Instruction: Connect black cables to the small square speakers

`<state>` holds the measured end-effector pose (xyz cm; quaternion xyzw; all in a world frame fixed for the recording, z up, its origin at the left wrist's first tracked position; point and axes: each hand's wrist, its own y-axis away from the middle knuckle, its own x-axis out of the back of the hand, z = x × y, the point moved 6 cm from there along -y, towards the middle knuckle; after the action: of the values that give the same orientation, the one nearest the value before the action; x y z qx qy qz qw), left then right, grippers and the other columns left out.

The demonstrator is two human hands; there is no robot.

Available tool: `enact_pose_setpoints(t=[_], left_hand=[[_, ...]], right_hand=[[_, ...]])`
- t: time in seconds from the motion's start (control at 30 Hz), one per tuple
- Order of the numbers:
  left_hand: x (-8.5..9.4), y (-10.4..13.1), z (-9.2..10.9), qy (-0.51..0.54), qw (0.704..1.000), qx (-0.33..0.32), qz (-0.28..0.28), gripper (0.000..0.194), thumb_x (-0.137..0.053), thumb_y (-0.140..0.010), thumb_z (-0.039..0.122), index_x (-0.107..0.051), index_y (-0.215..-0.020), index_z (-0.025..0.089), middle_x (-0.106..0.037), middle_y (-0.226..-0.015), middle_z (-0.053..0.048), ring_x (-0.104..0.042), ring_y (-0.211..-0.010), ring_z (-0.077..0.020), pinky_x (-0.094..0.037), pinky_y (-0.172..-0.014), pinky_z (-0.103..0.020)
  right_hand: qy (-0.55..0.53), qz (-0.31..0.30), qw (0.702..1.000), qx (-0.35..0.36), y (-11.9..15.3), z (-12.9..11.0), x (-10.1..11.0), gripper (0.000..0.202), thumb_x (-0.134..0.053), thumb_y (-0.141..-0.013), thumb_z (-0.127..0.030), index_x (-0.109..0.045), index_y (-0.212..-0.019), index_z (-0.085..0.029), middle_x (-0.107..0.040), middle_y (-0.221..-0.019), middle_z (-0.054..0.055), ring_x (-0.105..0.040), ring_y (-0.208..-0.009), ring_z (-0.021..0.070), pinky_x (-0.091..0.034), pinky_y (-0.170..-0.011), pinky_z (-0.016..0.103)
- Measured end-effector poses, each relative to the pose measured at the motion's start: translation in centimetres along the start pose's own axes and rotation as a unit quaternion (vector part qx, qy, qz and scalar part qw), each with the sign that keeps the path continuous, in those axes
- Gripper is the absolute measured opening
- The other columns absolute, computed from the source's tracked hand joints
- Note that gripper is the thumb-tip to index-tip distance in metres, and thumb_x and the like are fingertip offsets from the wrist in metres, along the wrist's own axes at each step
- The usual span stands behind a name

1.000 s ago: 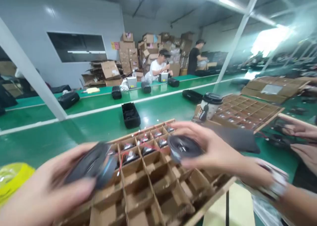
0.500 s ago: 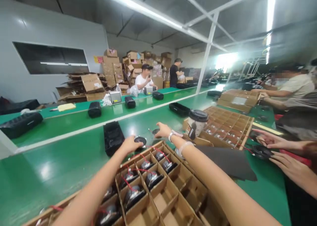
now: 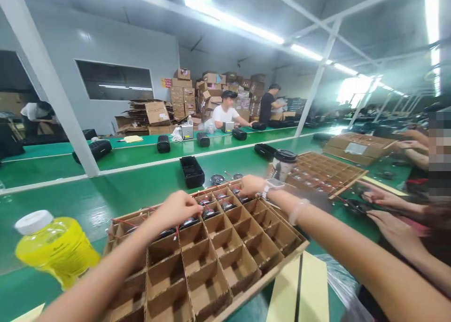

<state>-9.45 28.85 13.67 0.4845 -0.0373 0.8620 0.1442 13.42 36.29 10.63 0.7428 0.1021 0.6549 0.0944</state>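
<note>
A cardboard divider box [image 3: 202, 261] lies in front of me, with round speakers [image 3: 210, 211] and red wires in its far compartments. My left hand [image 3: 181, 209] is over the box, its fingers pinched together at a speaker; what they grip is too small to tell. Over the box's far right corner, my right hand [image 3: 251, 186] reaches down among the speakers, its fingertips partly hidden. Just beyond the box, a loose speaker [image 3: 217, 179] and another one [image 3: 237, 176] lie on the green surface. Behind them sits an open black housing [image 3: 192, 172].
A yellow drink bottle [image 3: 56, 247] stands at the left. A lidded cup [image 3: 282, 167] is beyond my right hand. A second divider box [image 3: 327, 171] is at the right, near a person's hands [image 3: 398, 218] holding a speaker. Black housings line the far belt.
The view has shifted left and down. Both hands have drawn back from the loose speakers beyond the box and are now over its compartments. The two speakers stay on the green surface.
</note>
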Motion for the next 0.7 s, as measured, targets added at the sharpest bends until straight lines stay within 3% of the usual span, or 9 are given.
enact_pose_setpoints(t=[0.1,0.17,0.3,0.43,0.5,0.57,0.7], left_hand=[[-4.6,-2.8,2.2,-0.004,1.0,0.008,0.026,0.027,-0.059,-0.091,0.038,-0.065,-0.088,0.012,-0.066,-0.09,-0.002,-0.064,-0.083,-0.0192,-0.053,-0.076,-0.035],[-6.5,-4.5,3.3,-0.008,0.998,0.04,0.047,0.028,-0.059,-0.091,0.037,-0.063,-0.102,0.012,-0.064,-0.103,-0.006,-0.063,-0.092,-0.0211,-0.054,-0.081,-0.039],[-7.8,-5.9,4.1,-0.022,0.988,0.116,0.101,0.03,-0.058,-0.092,0.036,-0.059,-0.113,0.014,-0.061,-0.115,-0.009,-0.061,-0.103,-0.023,-0.051,-0.089,-0.045],[-8.4,-5.7,4.6,-0.037,0.979,0.135,0.148,0.03,-0.059,-0.091,0.037,-0.06,-0.112,0.015,-0.061,-0.117,-0.009,-0.058,-0.108,-0.0251,-0.046,-0.095,-0.05],[-8.5,-5.5,5.3,-0.042,0.978,0.114,0.167,0.029,-0.059,-0.091,0.037,-0.061,-0.109,0.015,-0.062,-0.115,-0.009,-0.057,-0.11,-0.0255,-0.044,-0.097,-0.051],[-8.0,-5.2,6.2,-0.041,0.98,0.075,0.181,0.027,-0.058,-0.092,0.038,-0.063,-0.104,0.014,-0.063,-0.112,-0.008,-0.058,-0.109,-0.0247,-0.044,-0.097,-0.05],[-4.0,-2.8,7.5,-0.009,0.975,-0.016,0.223,0.023,-0.05,-0.094,0.03,-0.063,-0.084,0.013,-0.064,-0.103,-0.008,-0.058,-0.103,-0.0223,-0.044,-0.093,-0.039]], right_hand=[[-0.006,0.058,0.998,-0.02,1.3,-0.6,-0.5,0.035,-0.055,-0.091,-0.038,-0.057,-0.105,-0.006,-0.057,-0.1,0.009,-0.056,-0.096,0.0128,-0.052,-0.089,0.03],[-0.016,0.108,0.994,-0.018,2.5,-1.0,-0.5,0.036,-0.054,-0.092,-0.038,-0.056,-0.108,-0.006,-0.056,-0.104,0.01,-0.056,-0.1,0.014,-0.051,-0.092,0.032],[-0.047,0.194,0.98,0.017,6.0,-1.0,0.5,0.032,-0.051,-0.094,-0.038,-0.057,-0.104,-0.007,-0.056,-0.102,0.008,-0.055,-0.1,0.0136,-0.049,-0.094,0.034],[-0.073,0.257,0.96,0.086,11.4,-0.4,2.8,0.028,-0.048,-0.095,-0.033,-0.057,-0.102,-0.008,-0.055,-0.105,0.008,-0.051,-0.107,0.0149,-0.044,-0.1,0.037],[-0.079,0.236,0.961,0.123,14.3,-0.5,2.9,0.025,-0.049,-0.094,-0.031,-0.057,-0.1,-0.008,-0.055,-0.106,0.008,-0.051,-0.106,0.0144,-0.043,-0.1,0.036],[-0.088,0.154,0.97,0.166,16.6,-1.0,1.3,0.024,-0.052,-0.093,-0.031,-0.059,-0.096,-0.008,-0.057,-0.096,0.005,-0.054,-0.091,0.0104,-0.047,-0.088,0.028],[-0.104,-0.063,0.965,0.233,18.8,-3.2,-6.2,0.022,-0.057,-0.088,-0.033,-0.06,-0.084,-0.012,-0.05,-0.063,-0.004,-0.043,-0.055,0.0027,-0.033,-0.052,0.012]])
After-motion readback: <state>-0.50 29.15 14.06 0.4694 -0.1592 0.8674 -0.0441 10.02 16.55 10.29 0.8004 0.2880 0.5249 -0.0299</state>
